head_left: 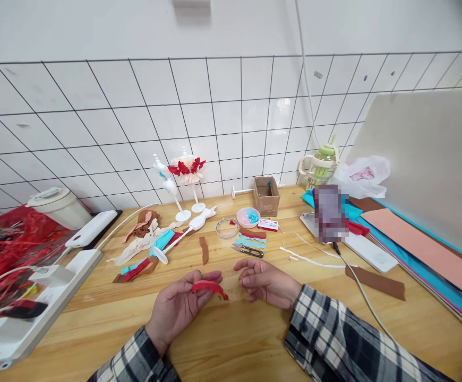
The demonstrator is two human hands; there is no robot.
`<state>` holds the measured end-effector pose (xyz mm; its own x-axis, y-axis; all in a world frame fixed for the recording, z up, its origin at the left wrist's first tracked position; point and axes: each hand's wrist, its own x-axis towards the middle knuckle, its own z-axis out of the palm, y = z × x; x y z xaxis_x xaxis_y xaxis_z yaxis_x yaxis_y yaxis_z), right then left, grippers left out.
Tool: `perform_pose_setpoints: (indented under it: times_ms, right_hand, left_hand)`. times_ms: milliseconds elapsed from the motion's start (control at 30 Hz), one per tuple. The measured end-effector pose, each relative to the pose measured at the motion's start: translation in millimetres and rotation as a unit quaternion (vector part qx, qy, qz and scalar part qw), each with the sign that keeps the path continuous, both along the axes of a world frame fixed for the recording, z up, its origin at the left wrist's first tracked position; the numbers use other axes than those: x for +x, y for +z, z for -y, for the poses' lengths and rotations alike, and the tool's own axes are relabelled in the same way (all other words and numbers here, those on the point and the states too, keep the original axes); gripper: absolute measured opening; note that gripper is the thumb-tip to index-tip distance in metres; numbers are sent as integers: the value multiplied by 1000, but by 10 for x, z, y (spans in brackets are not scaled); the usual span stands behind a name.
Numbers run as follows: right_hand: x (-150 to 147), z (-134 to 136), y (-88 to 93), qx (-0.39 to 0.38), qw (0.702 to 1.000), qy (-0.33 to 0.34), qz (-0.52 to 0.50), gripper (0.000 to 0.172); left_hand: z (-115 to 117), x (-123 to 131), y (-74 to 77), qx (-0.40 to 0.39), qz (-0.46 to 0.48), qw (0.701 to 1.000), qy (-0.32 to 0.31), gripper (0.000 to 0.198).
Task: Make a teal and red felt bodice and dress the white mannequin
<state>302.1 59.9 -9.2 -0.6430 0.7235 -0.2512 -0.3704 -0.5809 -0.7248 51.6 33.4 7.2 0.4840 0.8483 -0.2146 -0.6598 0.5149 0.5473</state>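
My left hand (181, 305) rests low on the wooden table (234, 345), its fingers closed on a curved red felt strip (210, 288). The strip's free end points toward my right hand (266, 281), which lies just beside it with fingers curled inward; nothing shows in them. Small thread snips (247, 250) lie a little beyond my hands, next to red and teal felt strips (252, 239). A brown felt strip (204, 249) lies just left of them.
Farther back stand white doll stands (183, 212), one with a red-trimmed skirt (187, 170), a pink bowl (248, 216), a clear ring (227, 227) and a small cardboard box (266, 195). Felt sheets (422, 239) lie right; a power strip (35, 307) and red netting (3, 249) left.
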Motion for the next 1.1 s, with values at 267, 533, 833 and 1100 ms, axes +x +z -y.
perform_pose_setpoints:
  times_ms: [267, 533, 833, 1100]
  right_hand:
    - [-245, 149, 68, -44, 997, 1, -63, 57]
    - [-168, 134, 27, -44, 995, 45, -74, 40]
    - [-68, 37, 16, 8, 989, -64, 137, 42]
    - [-24, -42, 6, 119, 926, -77, 350, 33]
  left_hand:
    - [49, 21, 13, -19, 63, 998, -10, 25]
    - [64, 41, 25, -1, 54, 998, -15, 21]
    - [-4, -29, 21, 177, -276, 944, -31, 6]
    - [-74, -142, 4, 358, -562, 746, 21, 4]
